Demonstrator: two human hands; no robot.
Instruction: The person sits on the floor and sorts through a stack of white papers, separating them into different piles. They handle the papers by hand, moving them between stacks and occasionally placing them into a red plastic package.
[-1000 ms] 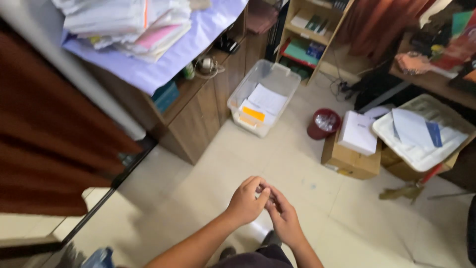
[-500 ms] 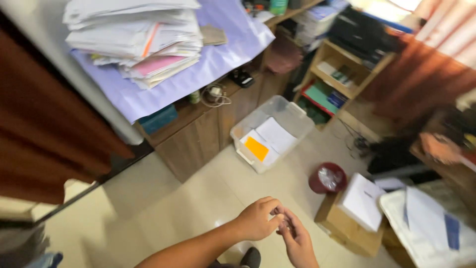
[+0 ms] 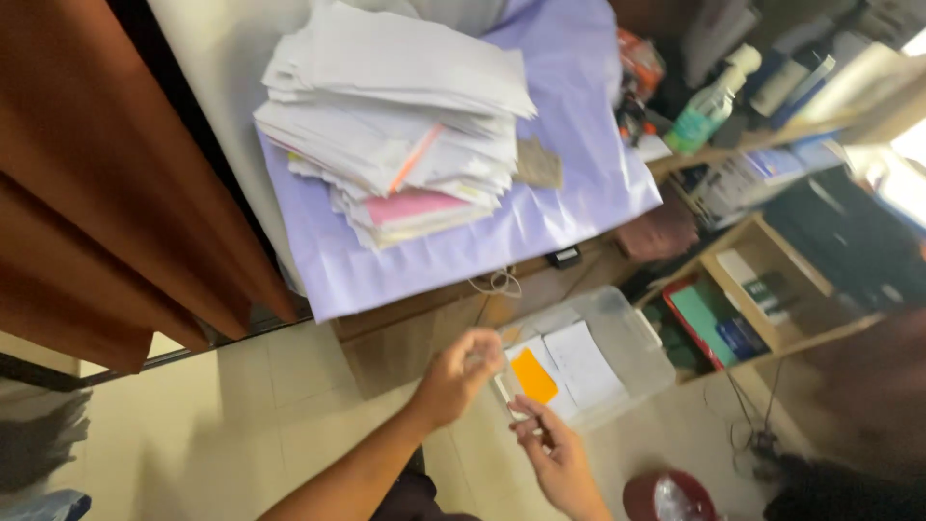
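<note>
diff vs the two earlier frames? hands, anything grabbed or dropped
The left hand and right hand, pressed together earlier, have drawn slightly apart; both pinch a small pale thing between them, too blurred to identify. The view swung up from the floor toward the paper stack on the purple-covered table. Nothing visibly let go. The clear plastic bin and red bowl stay on the floor.

Left hand [image 3: 461, 374] and right hand [image 3: 558, 455] now apart
</note>
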